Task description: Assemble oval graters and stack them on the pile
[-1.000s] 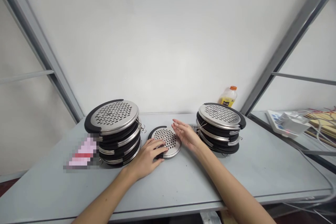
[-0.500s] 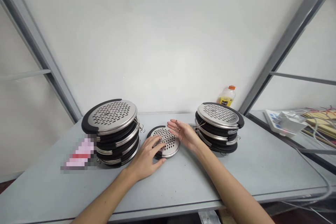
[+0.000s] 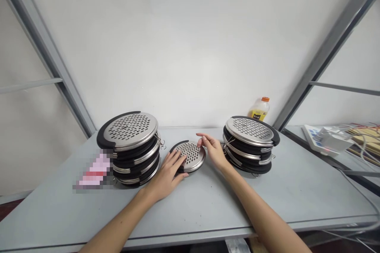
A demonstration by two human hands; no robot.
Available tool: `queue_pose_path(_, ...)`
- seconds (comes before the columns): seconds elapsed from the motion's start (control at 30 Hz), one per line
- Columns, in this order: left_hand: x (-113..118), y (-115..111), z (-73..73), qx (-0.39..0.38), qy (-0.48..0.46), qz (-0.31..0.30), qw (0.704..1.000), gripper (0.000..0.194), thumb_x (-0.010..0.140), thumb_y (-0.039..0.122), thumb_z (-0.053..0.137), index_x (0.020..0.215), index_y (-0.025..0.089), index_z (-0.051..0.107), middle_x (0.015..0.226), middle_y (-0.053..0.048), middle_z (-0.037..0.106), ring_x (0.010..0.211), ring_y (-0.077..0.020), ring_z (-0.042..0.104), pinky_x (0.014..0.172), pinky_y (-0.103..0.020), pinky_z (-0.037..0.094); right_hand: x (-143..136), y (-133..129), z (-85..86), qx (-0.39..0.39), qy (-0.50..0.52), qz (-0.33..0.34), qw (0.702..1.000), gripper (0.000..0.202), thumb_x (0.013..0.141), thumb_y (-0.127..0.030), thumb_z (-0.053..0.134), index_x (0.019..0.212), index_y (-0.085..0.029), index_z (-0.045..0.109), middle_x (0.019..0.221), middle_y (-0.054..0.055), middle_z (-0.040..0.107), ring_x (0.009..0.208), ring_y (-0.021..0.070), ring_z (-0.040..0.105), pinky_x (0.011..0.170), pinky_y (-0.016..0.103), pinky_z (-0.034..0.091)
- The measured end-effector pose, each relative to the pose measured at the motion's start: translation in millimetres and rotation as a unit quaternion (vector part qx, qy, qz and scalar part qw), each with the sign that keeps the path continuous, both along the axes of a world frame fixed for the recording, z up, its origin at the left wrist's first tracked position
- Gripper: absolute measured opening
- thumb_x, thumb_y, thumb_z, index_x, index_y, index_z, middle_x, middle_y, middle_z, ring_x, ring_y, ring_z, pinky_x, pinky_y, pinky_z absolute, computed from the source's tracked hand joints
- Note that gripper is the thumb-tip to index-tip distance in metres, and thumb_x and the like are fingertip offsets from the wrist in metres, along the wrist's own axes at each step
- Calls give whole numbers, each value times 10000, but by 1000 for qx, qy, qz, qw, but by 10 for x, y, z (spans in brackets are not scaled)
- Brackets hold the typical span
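Observation:
Between two stacks, a single round perforated metal plate with a black edge [image 3: 194,160] lies on the table. My left hand [image 3: 168,172] rests on its left side, fingers spread over the black edge and holes. By its right rim, my right hand [image 3: 214,151] is curled, thumb close to the bent fingers and one finger pointing out. What those fingertips pinch, if anything, is too small to make out. To the left stands a taller stack of similar plates [image 3: 132,130], with wire rings at its side. A lower stack [image 3: 251,130] is just right of my right hand.
A bottle with an orange cap [image 3: 259,108] stands behind the right stack. A pinkish blurred patch [image 3: 96,172] is left of the left stack. At far right are a white power strip [image 3: 319,140], cables and yellowish boards. Metal posts flank the grey table [image 3: 208,209].
My right hand's fingers have curled in from a spread pose in which a wire ring showed at the fingers. My left hand has flattened onto the plate. The view has shifted slightly.

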State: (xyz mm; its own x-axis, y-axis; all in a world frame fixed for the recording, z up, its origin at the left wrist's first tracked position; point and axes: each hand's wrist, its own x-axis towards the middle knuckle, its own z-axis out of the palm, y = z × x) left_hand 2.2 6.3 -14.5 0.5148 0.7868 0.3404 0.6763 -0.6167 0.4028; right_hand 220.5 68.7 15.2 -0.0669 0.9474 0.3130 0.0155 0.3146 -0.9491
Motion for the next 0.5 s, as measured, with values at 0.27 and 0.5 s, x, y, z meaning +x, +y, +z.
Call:
queue_pose_path(0.27,49,-41,143,-43,-196,-18,980,394,956,342,461,1340,252,480,1395,-71,492,1311,-221,423,1107,-421,323,134,-93,9,125,-190,-97,969,382,907,-309,339,1108,-193,642,614,-14,482,605,164,462,601,282,354)
queue_pose_path(0.5,58,-26,178,-94,-332,45,938,459,966,480,374,1203,145,577,952,-58,691,913,-221,639,870,-347,500,204,-140,108,232,-233,-60,942,313,818,-387,584,1066,-208,654,663,-11,474,600,147,423,593,282,349)
